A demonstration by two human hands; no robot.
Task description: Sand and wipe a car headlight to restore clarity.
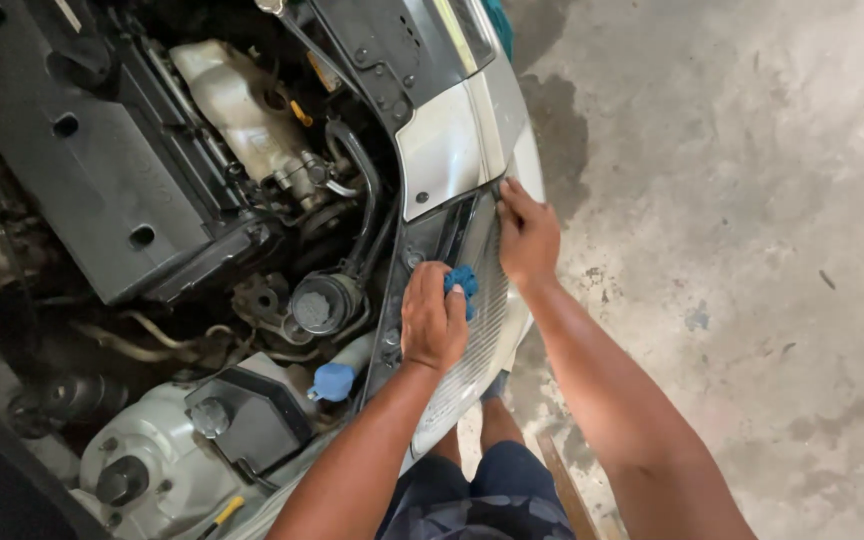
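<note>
I look down into an open car engine bay. My left hand (433,318) is closed around a small blue tool handle (462,280) at the black front panel (432,240) behind the grille. My right hand (526,235) rests with its fingers on the top edge of the silver grille (477,335), just below the silver headlight corner (447,150). What the tool's tip touches is hidden by my left hand.
The black engine cover (102,170) fills the upper left. A white fluid reservoir (237,100), a black hose (364,190), a round grey cap (314,308) and a blue cap (332,382) lie near the panel. Stained concrete floor (752,250) spreads to the right.
</note>
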